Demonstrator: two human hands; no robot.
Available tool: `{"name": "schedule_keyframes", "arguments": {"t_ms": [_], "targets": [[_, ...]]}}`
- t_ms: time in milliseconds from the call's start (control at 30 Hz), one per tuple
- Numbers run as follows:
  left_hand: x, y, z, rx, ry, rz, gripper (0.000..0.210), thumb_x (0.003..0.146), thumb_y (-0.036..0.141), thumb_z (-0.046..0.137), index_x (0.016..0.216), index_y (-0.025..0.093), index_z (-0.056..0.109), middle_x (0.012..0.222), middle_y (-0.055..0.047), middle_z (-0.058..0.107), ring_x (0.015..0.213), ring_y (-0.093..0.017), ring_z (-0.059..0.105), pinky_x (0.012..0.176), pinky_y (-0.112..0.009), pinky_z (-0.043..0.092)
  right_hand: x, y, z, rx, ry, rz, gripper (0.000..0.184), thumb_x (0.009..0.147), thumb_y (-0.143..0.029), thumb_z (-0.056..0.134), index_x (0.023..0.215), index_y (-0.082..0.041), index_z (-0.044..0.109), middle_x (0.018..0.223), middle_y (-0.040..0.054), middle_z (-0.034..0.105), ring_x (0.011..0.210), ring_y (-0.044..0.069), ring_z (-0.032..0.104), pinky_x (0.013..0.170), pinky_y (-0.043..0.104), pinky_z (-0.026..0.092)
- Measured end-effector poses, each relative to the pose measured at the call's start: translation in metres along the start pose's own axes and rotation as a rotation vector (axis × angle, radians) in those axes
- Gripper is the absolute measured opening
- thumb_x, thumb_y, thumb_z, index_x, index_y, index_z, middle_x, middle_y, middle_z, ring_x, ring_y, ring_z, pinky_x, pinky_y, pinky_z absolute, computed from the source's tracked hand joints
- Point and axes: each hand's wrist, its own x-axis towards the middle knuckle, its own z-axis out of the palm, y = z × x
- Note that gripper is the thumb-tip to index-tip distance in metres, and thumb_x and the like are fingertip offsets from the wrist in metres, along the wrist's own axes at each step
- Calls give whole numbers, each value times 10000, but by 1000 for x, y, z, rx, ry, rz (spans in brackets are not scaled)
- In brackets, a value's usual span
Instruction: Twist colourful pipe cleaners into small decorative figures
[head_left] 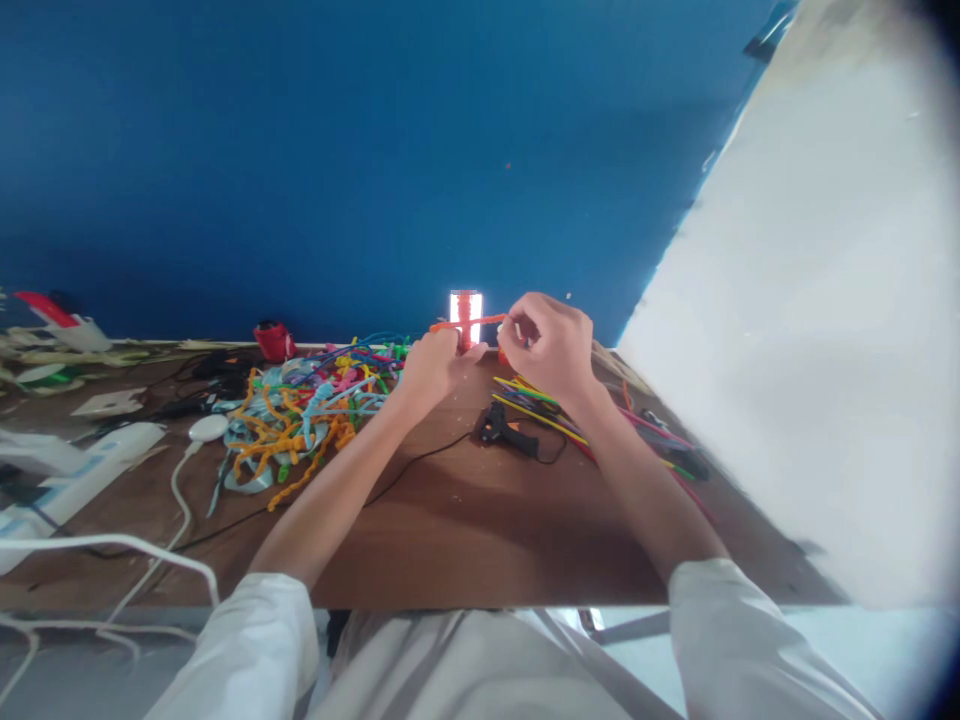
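Both hands are raised over the back of the table, with an orange-red pipe cleaner (pixel 486 320) stretched roughly level between them. My left hand (pixel 437 368) is closed on its left part, thumb pointing right. At its other end, the bent fingers of my right hand (pixel 553 342) pinch it. Behind the pipe cleaner stands a small bright white panel (pixel 455 312) with a red vertical strip down its middle; glare hides its details. A small orange item, partly hidden, shows below my right fingers.
A black glue gun (pixel 510 432) lies on the brown table (pixel 480 530), its cord running left. Straight pipe cleaners (pixel 540 408) lie beneath my right arm. On the left are a tangled heap of twisted pipe cleaners (pixel 300 410), a red container (pixel 274 342), a white power strip (pixel 112 465) and cables.
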Motion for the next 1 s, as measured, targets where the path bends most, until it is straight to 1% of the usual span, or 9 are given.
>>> {"name": "schedule_keyframes", "arguments": {"t_ms": [100, 200, 400, 500, 600, 700, 867, 933, 1000], "targets": [[-1, 2, -1, 58, 115, -44, 457, 793, 474, 684, 554, 230, 381, 521, 10, 346, 591, -199, 479, 627, -277, 281, -3, -1, 2, -70, 10, -51, 125, 844, -203, 535, 720, -212, 546, 642, -15, 593, 550, 112, 470, 529, 273, 288], [-3, 6, -3, 43, 139, -44, 460, 800, 476, 672, 562, 231, 365, 524, 15, 306, 618, -214, 492, 648, -284, 286, -4, -4, 1, -124, -3, -118, 121, 855, -207, 532, 737, -213, 560, 674, -2, 624, 571, 122, 499, 533, 281, 290], [-5, 11, -6, 48, 76, 2, 285, 860, 286, 577, 612, 213, 458, 550, -22, 440, 570, -198, 499, 606, -282, 252, -3, -13, -2, -54, -147, -316, 162, 901, -205, 504, 759, -210, 582, 685, -1, 633, 588, 118, 497, 574, 281, 331], [-2, 8, -4, 23, 33, 40, 194, 825, 192, 582, 646, 205, 508, 582, -26, 494, 567, -187, 499, 601, -278, 237, -2, -15, -5, 75, -259, -296, 153, 923, -214, 497, 827, -212, 617, 728, -12, 642, 619, 106, 513, 584, 268, 339], [1, 6, -1, -118, -43, 122, 218, 796, 138, 590, 600, 193, 513, 590, -17, 529, 557, -155, 475, 600, -267, 248, 0, -13, -10, 214, -341, -249, 152, 934, -207, 493, 955, -222, 643, 806, -16, 659, 663, 99, 540, 618, 254, 371], [1, 9, -1, -305, -107, 167, 319, 874, 180, 518, 557, 178, 546, 570, -16, 571, 544, -131, 465, 581, -244, 295, 2, -7, -13, 270, -286, -225, 158, 918, -166, 487, 945, -214, 636, 809, -8, 651, 677, 108, 542, 639, 256, 398], [-4, 20, -9, -562, -237, 121, 454, 956, 325, 414, 606, 156, 648, 670, -69, 694, 626, -138, 583, 620, -227, 431, 5, 2, -13, 283, -56, -82, 205, 829, -73, 456, 853, -214, 602, 768, 2, 613, 656, 124, 531, 621, 267, 418], [-5, 21, -12, -682, -289, 120, 454, 963, 372, 407, 641, 159, 647, 721, -77, 721, 654, -143, 613, 638, -235, 461, 7, 3, -14, 303, -7, -36, 218, 836, -75, 443, 869, -221, 602, 823, 19, 630, 719, 142, 569, 634, 278, 438], [-6, 19, -13, -768, -334, 164, 436, 967, 393, 409, 669, 165, 630, 747, -74, 733, 683, -151, 632, 657, -250, 479, 9, 4, -16, 340, -20, -47, 182, 872, -119, 474, 932, -224, 610, 932, 44, 656, 817, 164, 602, 682, 297, 466]]}}
